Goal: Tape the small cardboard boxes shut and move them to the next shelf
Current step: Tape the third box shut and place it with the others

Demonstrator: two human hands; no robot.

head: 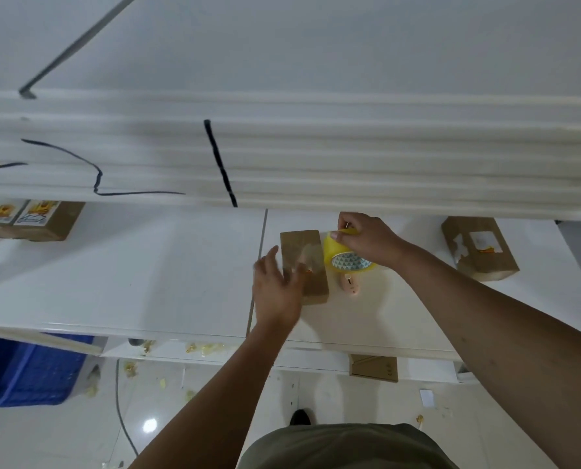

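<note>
I have the left hand [275, 286] spread flat on the small cardboard box [307, 265] midway along the shelf [146, 265] — the right hand [367, 238] pinches the yellow tape roll [341, 257] just beside it.

light: bright, even | glare: spot on floor [150, 425] | blur: left hand [277, 286] | edges: wide-angle bowing

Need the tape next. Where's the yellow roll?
Head view, centre-right: the yellow tape roll sits on the white shelf, held by the right hand, just right of the cardboard box the left hand touches.
</note>
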